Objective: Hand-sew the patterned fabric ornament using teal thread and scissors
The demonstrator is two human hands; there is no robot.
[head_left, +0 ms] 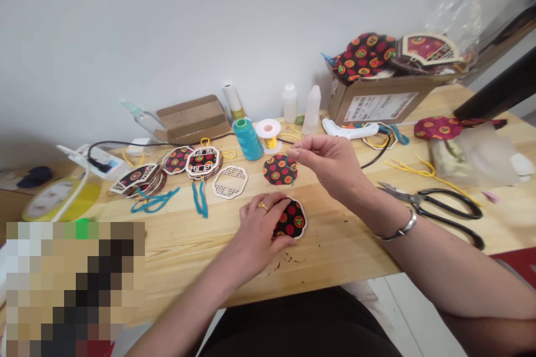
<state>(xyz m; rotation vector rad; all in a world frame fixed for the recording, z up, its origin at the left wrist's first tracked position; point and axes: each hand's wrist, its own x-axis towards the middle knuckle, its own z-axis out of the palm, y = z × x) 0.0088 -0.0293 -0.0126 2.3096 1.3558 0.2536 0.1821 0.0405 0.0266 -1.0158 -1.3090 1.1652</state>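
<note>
My left hand point(262, 220) lies over a dark floral fabric piece on a pale wooden backing point(293, 220). Its fingers cover the left side, and the thumb presses the lower edge. Above and to the right, my right hand point(324, 162) is raised in a pinch; whatever sits between thumb and forefinger is too small to make out. Just behind that hand rests a round patterned fabric piece point(278, 170), with a bit of teal at its edge. An octagonal wooden lattice frame point(230, 182) lies flat beyond my left hand.
Black-handled scissors point(422, 201) lie to the right, near yellow cord point(435, 170). A white glue gun point(352, 130) stands before a cardboard box point(377, 97). Teal thread point(248, 140) and a yellow spool point(268, 136) stand mid-table. Finished ornaments point(204, 163) sit left; a power strip point(98, 164) lies farther left.
</note>
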